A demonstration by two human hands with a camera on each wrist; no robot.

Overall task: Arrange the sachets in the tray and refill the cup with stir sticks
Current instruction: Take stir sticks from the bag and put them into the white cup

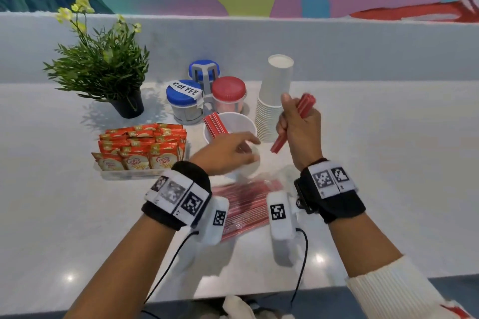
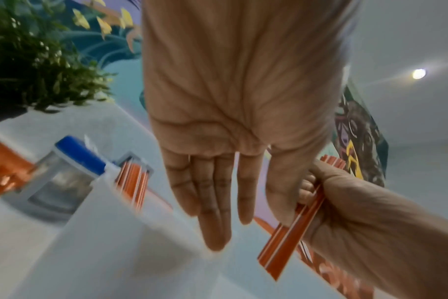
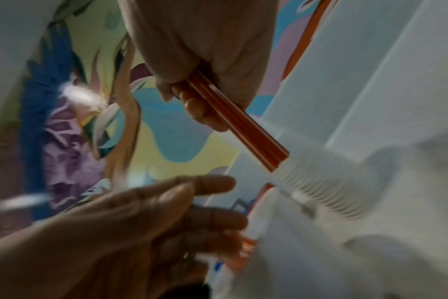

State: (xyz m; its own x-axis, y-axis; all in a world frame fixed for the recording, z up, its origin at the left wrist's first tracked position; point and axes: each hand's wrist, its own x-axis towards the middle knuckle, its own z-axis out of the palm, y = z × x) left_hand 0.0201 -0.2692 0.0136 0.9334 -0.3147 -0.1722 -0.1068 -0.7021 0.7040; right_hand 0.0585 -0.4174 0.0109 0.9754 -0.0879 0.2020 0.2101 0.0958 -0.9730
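Note:
My right hand (image 1: 298, 122) grips a bundle of red stir sticks (image 1: 305, 105) upright above the counter, to the right of a white cup (image 1: 242, 122). That cup holds a few red stir sticks (image 1: 215, 125) leaning at its left side. My left hand (image 1: 228, 151) hovers with straight fingers (image 2: 212, 202) over the cup's near rim and holds nothing. In the right wrist view the bundle (image 3: 243, 125) runs out of my curled fingers. Orange sachets (image 1: 142, 147) stand in rows in a clear tray (image 1: 121, 175) left of the cup. A flat pack of stir sticks (image 1: 246, 204) lies between my wrists.
A tall stack of white paper cups (image 1: 274, 101) stands just behind my right hand. Jars with blue lids (image 1: 184, 101) and a red lid (image 1: 229, 94) sit in a grey rack behind the cup. A potted plant (image 1: 103, 67) stands at the back left.

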